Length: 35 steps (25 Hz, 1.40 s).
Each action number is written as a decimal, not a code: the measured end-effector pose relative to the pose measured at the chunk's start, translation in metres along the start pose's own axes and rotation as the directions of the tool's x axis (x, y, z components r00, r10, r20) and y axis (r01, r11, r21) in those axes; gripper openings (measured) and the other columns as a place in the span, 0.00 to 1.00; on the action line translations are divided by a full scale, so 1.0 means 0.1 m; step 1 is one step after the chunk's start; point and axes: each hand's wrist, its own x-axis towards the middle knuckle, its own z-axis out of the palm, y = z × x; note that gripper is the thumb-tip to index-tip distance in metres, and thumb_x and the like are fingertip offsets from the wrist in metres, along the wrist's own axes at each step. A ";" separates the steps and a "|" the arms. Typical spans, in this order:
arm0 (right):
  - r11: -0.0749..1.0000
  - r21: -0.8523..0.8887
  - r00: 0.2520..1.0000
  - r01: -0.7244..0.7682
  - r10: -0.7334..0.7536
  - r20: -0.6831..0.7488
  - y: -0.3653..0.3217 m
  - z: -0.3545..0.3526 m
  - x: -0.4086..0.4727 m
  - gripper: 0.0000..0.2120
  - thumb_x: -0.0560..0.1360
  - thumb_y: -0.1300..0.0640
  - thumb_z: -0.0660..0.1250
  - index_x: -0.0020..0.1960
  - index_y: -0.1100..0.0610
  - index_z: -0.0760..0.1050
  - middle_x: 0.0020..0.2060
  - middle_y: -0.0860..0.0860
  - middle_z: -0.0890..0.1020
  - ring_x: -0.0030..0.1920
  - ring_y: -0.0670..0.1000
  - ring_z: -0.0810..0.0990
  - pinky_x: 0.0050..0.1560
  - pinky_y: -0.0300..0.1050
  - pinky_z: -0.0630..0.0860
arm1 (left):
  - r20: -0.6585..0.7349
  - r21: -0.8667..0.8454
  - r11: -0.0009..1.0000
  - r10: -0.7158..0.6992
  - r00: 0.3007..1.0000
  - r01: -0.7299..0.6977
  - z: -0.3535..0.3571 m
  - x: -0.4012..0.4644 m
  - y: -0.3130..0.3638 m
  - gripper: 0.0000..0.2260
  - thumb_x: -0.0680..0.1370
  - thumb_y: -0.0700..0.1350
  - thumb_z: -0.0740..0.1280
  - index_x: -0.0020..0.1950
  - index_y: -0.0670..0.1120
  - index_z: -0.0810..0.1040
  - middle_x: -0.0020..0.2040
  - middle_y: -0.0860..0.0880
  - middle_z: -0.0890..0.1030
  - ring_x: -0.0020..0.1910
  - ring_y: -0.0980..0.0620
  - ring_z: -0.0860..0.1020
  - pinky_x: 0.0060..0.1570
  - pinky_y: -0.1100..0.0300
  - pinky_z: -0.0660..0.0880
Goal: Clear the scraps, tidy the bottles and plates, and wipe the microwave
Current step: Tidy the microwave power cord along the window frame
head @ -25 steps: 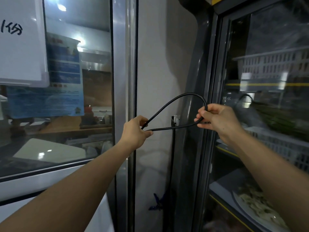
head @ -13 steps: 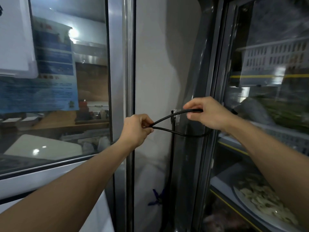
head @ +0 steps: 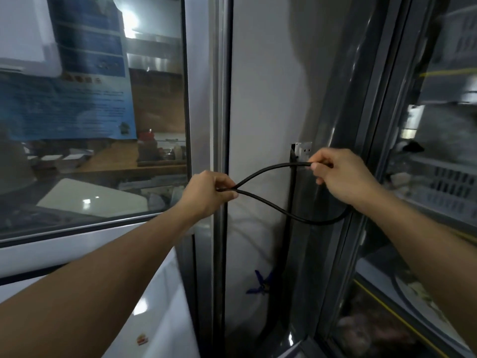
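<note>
Head view, looking at a narrow strip of pale wall (head: pixel 258 104) between a window and a glass-door fridge. Left hand (head: pixel 206 195) out in front of the metal window frame (head: pixel 219 99), fingers and thumb curled tight, pinching two crossing strands of a black cable (head: pixel 271 205) right where they meet. Right hand (head: pixel 343 177) raised higher and to the right, fingers curled, thumb and forefinger gripping the upper strand of that same cable just below a small white wall socket (head: pixel 303 150). Between the two hands, a loop: upper strand arching from left fist to right fingertips, lower strand sagging down and round under the right wrist. Beside the socket, a dark vertical trunking strip (head: pixel 291 202) running down the wall.

On the left, behind the window glass (head: pixel 103 151), a blue poster (head: pixel 77 99), a white board (head: pixel 25 34) overlapping its top corner, a wooden counter and a pale tray farther in, all blurred. On the right, the dark-framed fridge door (head: pixel 382 125), white slotted baskets (head: pixel 444 187) on the shelves inside, a plate of pale food (head: pixel 413 293) low down, partly hidden by the right forearm. No microwave, bottles or scraps anywhere in view.
</note>
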 end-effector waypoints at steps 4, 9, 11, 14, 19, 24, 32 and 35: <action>0.968 -0.176 0.983 0.180 -0.171 0.065 -0.04 0.39 -0.07 0.13 0.75 0.64 0.64 0.58 0.56 0.76 0.52 0.55 0.81 0.52 0.52 0.79 0.54 0.50 0.76 | 0.009 0.021 0.997 0.076 0.997 -0.076 0.00 0.02 -0.04 0.04 0.71 0.45 0.73 0.45 0.50 0.84 0.35 0.59 0.79 0.33 0.64 0.74 0.35 0.71 0.68; 0.960 -0.101 0.958 0.261 -0.245 0.150 -0.24 0.86 -0.09 0.10 0.76 0.58 0.65 0.56 0.55 0.79 0.48 0.51 0.81 0.48 0.49 0.78 0.51 0.44 0.73 | 0.060 0.098 0.984 0.146 0.988 -0.151 0.06 -0.01 -0.12 0.05 0.71 0.44 0.74 0.47 0.49 0.84 0.43 0.52 0.83 0.43 0.56 0.78 0.46 0.64 0.73; 0.987 0.018 0.982 0.160 -0.161 0.099 -0.18 0.90 -0.07 0.08 0.77 0.60 0.64 0.53 0.56 0.80 0.45 0.49 0.81 0.45 0.47 0.76 0.44 0.37 0.67 | 0.066 0.122 0.987 0.101 0.993 -0.108 0.08 -0.01 -0.24 0.06 0.72 0.44 0.73 0.48 0.49 0.83 0.45 0.51 0.84 0.44 0.55 0.78 0.48 0.60 0.75; 0.991 0.054 0.989 0.119 -0.124 0.080 -0.02 0.93 -0.06 0.08 0.78 0.61 0.63 0.52 0.58 0.80 0.41 0.47 0.78 0.44 0.46 0.74 0.39 0.32 0.62 | 0.044 0.118 0.993 0.005 0.999 -0.010 0.07 -0.06 -0.47 0.07 0.73 0.43 0.72 0.50 0.49 0.84 0.47 0.50 0.84 0.46 0.54 0.79 0.53 0.56 0.76; 0.999 -0.037 0.998 0.034 -0.032 0.052 0.18 1.18 -0.13 0.09 0.77 0.61 0.61 0.53 0.56 0.79 0.43 0.49 0.80 0.47 0.52 0.77 0.47 0.42 0.67 | 0.039 0.105 0.993 -0.056 0.998 0.051 0.07 -0.11 -0.64 0.07 0.74 0.42 0.71 0.51 0.49 0.83 0.47 0.50 0.83 0.48 0.53 0.80 0.55 0.51 0.77; 0.874 -0.398 0.960 0.280 -0.252 0.120 0.00 1.73 -0.31 0.23 0.73 0.52 0.66 0.66 0.56 0.69 0.61 0.55 0.74 0.62 0.56 0.69 0.63 0.51 0.60 | 0.049 0.144 0.988 -0.060 0.997 0.052 0.07 -0.07 -0.65 0.07 0.75 0.43 0.70 0.52 0.49 0.82 0.48 0.50 0.83 0.50 0.53 0.80 0.55 0.49 0.77; 0.988 -0.097 0.991 0.121 -0.115 0.063 -0.11 2.31 -0.31 0.08 0.78 0.57 0.63 0.56 0.56 0.70 0.50 0.53 0.78 0.52 0.54 0.76 0.55 0.50 0.71 | 0.051 0.237 0.971 -0.047 0.998 0.034 0.03 -0.06 -0.74 0.07 0.74 0.45 0.71 0.51 0.52 0.82 0.47 0.53 0.83 0.47 0.55 0.79 0.52 0.53 0.78; 0.995 0.070 0.993 0.066 -0.073 0.091 -0.08 2.37 -0.28 0.04 0.79 0.60 0.60 0.52 0.58 0.72 0.46 0.54 0.78 0.47 0.53 0.77 0.50 0.51 0.75 | 0.080 0.197 0.979 -0.064 0.995 0.047 0.00 -0.05 -0.79 0.07 0.74 0.45 0.71 0.51 0.52 0.82 0.47 0.54 0.82 0.45 0.59 0.78 0.48 0.63 0.74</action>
